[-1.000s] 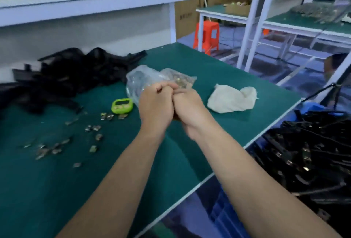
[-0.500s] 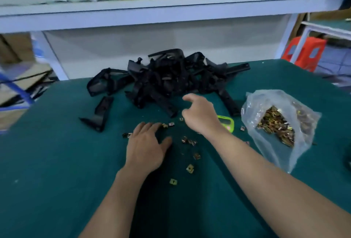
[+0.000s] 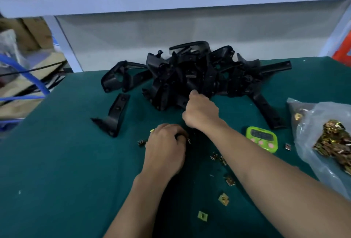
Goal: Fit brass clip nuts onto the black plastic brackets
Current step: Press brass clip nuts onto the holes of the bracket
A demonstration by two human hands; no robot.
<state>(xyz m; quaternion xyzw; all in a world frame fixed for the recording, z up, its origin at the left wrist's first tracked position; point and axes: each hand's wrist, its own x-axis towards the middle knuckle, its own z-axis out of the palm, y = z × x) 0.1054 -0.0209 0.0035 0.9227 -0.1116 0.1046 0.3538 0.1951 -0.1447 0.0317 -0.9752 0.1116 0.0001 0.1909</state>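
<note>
Currently: both hands work at the parts on the green bench mat (image 3: 57,161).
Right hand (image 3: 202,114) grips the front edge of the black plastic bracket pile (image 3: 199,78), fingers curled. Left hand (image 3: 165,148) rests knuckles-up among scattered brass clip nuts (image 3: 223,198), fingers curled under; whether it holds one cannot be told. A clear bag of clip nuts (image 3: 332,139) lies at the right, beside a green timer (image 3: 262,139).

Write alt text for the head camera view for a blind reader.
A person's right hand reaches into a pile of black plastic brackets on a green table, while the left hand curls among loose brass clip nuts in front. A clear bag of clip nuts and a green timer lie to the right.
</note>
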